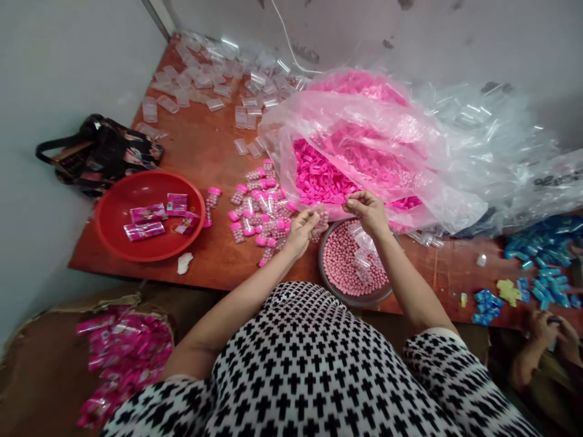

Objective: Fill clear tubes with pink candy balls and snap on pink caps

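My left hand (pixel 300 230) is closed round a small clear container filled with pink beads (pixel 320 220), held just above the heap of filled, pink-capped containers (pixel 259 215). My right hand (pixel 368 209) is pinched at the mouth of the big plastic bag of pink caps (pixel 346 164); what its fingers hold is too small to name. Below both hands sits a round metal dish of pink beads (pixel 353 262) with a few empty clear containers lying in it.
A red bowl (pixel 113 212) with pink packets sits at the left, a dark handbag (pixel 98 152) behind it. Empty clear containers (pixel 218 79) litter the far table. Another person's hands (pixel 553 334) work among blue containers (pixel 542 267) at the right. A box of pink packets (pixel 122 358) stands on the floor.
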Tool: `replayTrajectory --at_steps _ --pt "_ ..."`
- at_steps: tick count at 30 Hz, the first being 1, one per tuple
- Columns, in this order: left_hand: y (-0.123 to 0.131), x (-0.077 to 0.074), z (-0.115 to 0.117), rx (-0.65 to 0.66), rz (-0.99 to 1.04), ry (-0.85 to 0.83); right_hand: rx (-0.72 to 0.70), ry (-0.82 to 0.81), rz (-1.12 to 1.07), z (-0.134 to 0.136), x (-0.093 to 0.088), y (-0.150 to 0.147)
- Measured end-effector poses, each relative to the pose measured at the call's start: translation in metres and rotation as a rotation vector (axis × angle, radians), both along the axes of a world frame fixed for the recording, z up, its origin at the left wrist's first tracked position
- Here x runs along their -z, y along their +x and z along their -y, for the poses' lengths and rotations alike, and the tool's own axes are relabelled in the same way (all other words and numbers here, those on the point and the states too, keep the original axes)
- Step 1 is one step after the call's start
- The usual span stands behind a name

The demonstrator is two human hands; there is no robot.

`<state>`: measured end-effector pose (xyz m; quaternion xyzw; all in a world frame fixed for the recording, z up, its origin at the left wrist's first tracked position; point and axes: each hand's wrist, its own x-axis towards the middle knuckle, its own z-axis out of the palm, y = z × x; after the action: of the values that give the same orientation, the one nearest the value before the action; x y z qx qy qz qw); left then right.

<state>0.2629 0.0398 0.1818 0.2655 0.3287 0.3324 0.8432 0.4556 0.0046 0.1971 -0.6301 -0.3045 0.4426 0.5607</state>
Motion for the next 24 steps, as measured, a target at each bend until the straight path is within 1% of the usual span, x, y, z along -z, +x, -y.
replayTrajectory --at_steps 2,3,5,6,8,10,11,12,14,16,18,21,22,24 --pt "0.005 -0.007 0.004 -0.028 0.031 0.008 -0.007 0.0 -0.049 0.019 -0.004 -0.015" --pt "0.007 -0.009 0.007 -0.032 0.035 0.013 -0.017 -0.002 -0.038 0.027 -0.006 -0.022" --pt "0.01 -0.012 0.014 -0.03 0.014 0.024 -0.042 0.005 0.083 0.043 -0.007 -0.031" --pt "0.011 -0.012 0.018 -0.023 -0.002 0.027 -0.061 0.015 0.202 0.051 -0.008 -0.034" --pt "0.013 -0.013 0.027 0.0 -0.022 0.025 -0.121 0.04 0.532 0.064 -0.011 -0.036" --pt "0.015 -0.014 0.036 0.036 -0.025 0.022 -0.209 0.054 0.868 0.076 -0.016 -0.034" --pt "0.016 -0.015 0.041 0.062 -0.027 0.027 -0.257 0.057 0.995 0.081 -0.019 -0.033" --pt "0.016 -0.016 0.045 0.088 -0.033 0.04 -0.295 0.064 1.089 0.086 -0.022 -0.032" --pt "0.016 -0.017 0.051 0.15 -0.047 0.09 -0.34 0.086 1.193 0.095 -0.027 -0.029" --pt "0.015 -0.017 0.056 0.216 -0.061 0.182 -0.354 0.085 1.23 0.104 -0.033 -0.026" --pt "0.012 -0.014 0.059 0.262 -0.097 0.31 -0.326 0.053 1.205 0.111 -0.039 -0.022" --pt "0.008 -0.009 0.062 0.29 -0.197 0.513 -0.218 0.041 1.035 0.119 -0.05 -0.021" --pt "0.008 -0.008 0.063 0.3 -0.228 0.575 -0.203 0.062 0.973 0.12 -0.053 -0.022" --pt "0.007 -0.005 0.065 0.304 -0.271 0.678 -0.23 0.12 0.907 0.121 -0.057 -0.026"
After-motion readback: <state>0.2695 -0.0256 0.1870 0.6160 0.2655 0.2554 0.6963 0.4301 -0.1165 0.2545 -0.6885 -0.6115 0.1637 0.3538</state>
